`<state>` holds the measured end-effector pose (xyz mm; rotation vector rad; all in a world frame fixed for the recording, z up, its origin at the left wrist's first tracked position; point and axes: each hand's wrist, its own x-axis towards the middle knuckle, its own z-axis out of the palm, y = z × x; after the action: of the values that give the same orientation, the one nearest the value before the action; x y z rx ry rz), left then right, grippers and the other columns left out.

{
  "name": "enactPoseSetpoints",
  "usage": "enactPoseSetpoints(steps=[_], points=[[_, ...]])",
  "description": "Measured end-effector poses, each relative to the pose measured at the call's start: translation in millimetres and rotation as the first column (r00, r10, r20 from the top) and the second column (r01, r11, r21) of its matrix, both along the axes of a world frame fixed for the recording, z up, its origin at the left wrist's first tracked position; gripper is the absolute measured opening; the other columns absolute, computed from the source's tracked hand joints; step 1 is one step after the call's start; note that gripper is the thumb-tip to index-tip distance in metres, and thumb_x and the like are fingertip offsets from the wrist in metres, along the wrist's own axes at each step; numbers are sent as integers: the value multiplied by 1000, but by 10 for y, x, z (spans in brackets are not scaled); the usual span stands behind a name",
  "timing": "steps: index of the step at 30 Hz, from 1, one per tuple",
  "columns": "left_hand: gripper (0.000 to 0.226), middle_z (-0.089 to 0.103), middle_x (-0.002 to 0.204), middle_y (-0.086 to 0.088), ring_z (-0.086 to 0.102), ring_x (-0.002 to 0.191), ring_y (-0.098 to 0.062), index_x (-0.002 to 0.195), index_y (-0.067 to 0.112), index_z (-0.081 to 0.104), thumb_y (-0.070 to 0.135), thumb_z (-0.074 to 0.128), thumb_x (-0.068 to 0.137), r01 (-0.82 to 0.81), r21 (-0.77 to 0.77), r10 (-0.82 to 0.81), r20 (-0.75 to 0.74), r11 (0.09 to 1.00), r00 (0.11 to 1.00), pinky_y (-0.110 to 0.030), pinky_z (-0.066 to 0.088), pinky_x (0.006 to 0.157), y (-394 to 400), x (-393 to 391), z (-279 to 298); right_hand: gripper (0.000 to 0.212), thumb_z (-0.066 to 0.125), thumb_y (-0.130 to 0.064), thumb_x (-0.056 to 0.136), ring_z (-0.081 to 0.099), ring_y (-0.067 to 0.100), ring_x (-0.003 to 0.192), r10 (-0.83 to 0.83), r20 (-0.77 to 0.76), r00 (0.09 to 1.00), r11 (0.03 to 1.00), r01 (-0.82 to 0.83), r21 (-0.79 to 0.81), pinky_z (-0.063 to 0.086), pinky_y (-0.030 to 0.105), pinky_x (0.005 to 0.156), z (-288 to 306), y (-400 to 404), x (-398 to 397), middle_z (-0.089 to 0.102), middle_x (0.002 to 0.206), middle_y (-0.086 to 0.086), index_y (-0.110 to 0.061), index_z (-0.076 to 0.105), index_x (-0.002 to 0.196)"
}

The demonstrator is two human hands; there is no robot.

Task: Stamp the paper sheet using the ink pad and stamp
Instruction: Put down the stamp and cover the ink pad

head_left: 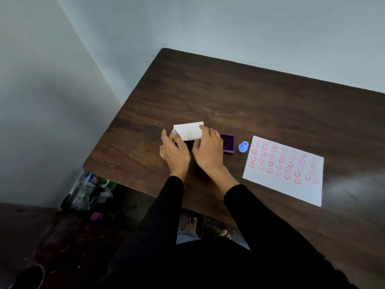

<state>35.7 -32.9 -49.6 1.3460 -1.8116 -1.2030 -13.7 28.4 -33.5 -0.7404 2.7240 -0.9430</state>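
A white paper sheet [283, 180] covered with several rows of red smiley stamps lies on the right of the dark wooden table [239, 97]. A small blue stamp [243, 147] stands just left of the sheet. Left of it sits a purple ink pad [228, 143], partly hidden by my right hand [206, 151]. Both hands hold a white rectangular lid or box [189, 131], tilted up over a dark base. My left hand [174, 150] grips its left end, my right hand its right end.
The table's left edge and near corner lie close to my left hand. Below that corner, on the floor, is a heap of bottles and bags [89, 190]. Grey walls stand behind and to the left. My bare feet show under the table.
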Motion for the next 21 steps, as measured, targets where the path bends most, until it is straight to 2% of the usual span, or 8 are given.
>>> enactPoseSetpoints(steps=[3, 5, 11, 14, 17, 19, 21], points=[[46, 61, 130, -7, 47, 127, -25, 141, 6, 33, 21, 41, 98, 109, 22, -109, -37, 994, 993, -22, 27, 103, 163, -140, -7, 40, 51, -15, 89, 44, 27, 124, -157, 7, 988, 987, 157, -41, 41, 39, 100, 13, 226, -89, 53, 132, 12, -9, 45, 128], [47, 62, 128, -7, 51, 124, -23, 140, 5, 34, 14, 46, 95, 166, 31, -165, -42, 986, 985, -13, 28, 93, 281, -214, -27, 41, 52, -14, 90, 46, 27, 122, -204, 15, 979, 979, 205, -15, 46, 39, 97, -8, 384, -131, 52, 132, 12, -9, 44, 129], [52, 66, 124, -8, 53, 122, -24, 141, 4, 35, 5, 51, 91, 222, 58, -223, 13, 973, 975, -20, 31, 101, 470, -300, -62, 44, 52, -11, 89, 53, 30, 114, -227, 37, 973, 973, 226, 48, 50, 38, 81, -71, 619, -171, 53, 129, 16, -6, 41, 131], [53, 65, 124, -11, 53, 123, -25, 139, 4, 37, 1, 52, 89, 234, 57, -235, 15, 971, 972, -29, 34, 107, 478, -314, -61, 45, 52, -11, 89, 55, 32, 110, -233, 60, 971, 970, 227, 90, 50, 40, 81, -86, 639, -187, 55, 125, 17, -6, 40, 132], [53, 65, 123, -13, 55, 122, -25, 138, 4, 39, -2, 54, 87, 233, 69, -236, 22, 970, 972, -31, 34, 109, 464, -323, -58, 48, 54, -11, 89, 55, 30, 112, -230, 98, 968, 969, 218, 114, 51, 37, 84, -100, 637, -206, 55, 126, 17, -6, 39, 134], [53, 66, 122, -15, 57, 120, -24, 137, 4, 41, -3, 55, 87, 233, 95, -235, 11, 968, 972, -22, 36, 106, 457, -326, -62, 50, 56, -10, 88, 54, 29, 115, -228, 119, 966, 970, 215, 110, 50, 35, 88, -103, 628, -222, 54, 128, 17, -6, 38, 135], [53, 66, 121, -15, 58, 119, -23, 137, 3, 41, -4, 55, 86, 235, 108, -238, 12, 966, 971, -2, 28, 91, 437, -333, -67, 51, 57, -9, 87, 52, 30, 117, -228, 130, 965, 972, 217, 94, 49, 35, 90, -105, 618, -234, 53, 129, 18, -5, 38, 134]])
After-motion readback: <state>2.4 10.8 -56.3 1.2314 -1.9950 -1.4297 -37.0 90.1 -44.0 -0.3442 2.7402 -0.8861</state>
